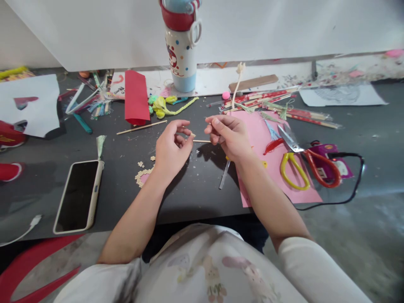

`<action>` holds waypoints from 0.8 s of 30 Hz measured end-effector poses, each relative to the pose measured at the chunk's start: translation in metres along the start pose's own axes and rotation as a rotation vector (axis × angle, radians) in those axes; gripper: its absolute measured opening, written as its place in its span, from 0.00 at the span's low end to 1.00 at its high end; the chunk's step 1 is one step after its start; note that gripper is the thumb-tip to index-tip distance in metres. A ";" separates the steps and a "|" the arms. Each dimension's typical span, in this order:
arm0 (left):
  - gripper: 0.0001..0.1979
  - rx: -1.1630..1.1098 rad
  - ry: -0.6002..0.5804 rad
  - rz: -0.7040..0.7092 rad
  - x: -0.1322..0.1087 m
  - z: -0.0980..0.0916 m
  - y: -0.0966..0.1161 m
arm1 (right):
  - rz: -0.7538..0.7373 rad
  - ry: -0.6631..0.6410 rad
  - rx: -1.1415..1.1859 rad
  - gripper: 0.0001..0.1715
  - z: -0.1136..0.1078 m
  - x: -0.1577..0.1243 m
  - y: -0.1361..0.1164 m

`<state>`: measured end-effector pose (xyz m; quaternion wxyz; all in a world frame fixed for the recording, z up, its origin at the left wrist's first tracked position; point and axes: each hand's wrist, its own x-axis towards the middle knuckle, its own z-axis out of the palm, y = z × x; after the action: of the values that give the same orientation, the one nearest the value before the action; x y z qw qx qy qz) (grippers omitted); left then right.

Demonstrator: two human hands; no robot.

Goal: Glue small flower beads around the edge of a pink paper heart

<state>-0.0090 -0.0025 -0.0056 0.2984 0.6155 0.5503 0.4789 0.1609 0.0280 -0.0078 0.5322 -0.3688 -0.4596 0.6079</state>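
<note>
The left grip is curled, thumb and index apart, a small pale piece at the thumb tip; whether it is pinched, I cannot tell. The right grip has thumb and index close together, their hold unclear. A thin stick shows between them. Pale bits edge a pink patch beside the left wrist. Scissors overlap pink paper on the grey desk, before a white panel.

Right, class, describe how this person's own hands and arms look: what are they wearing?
The left hand and right hand are bare, with no gloves, rings or bracelets visible. Both forearms are uncovered; plain-looking white sleeves end near the elbows, matching a white top printed with pastel figures.
</note>
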 end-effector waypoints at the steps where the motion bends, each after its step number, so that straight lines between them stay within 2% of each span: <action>1: 0.16 0.002 -0.001 -0.002 0.000 0.000 0.000 | 0.009 0.009 -0.011 0.19 0.000 0.000 0.000; 9: 0.15 -0.006 0.003 -0.012 0.000 0.000 0.001 | -0.003 -0.032 -0.046 0.21 0.000 0.001 0.001; 16: 0.15 -0.005 -0.001 -0.006 0.000 0.000 0.000 | 0.037 0.082 -0.058 0.24 0.001 0.003 0.002; 24: 0.15 -0.059 -0.011 -0.003 0.000 -0.001 0.001 | 0.065 0.046 -0.138 0.23 0.000 0.001 0.001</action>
<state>-0.0095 -0.0030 -0.0048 0.3201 0.6081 0.5353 0.4911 0.1607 0.0293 -0.0087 0.4958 -0.4333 -0.4758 0.5831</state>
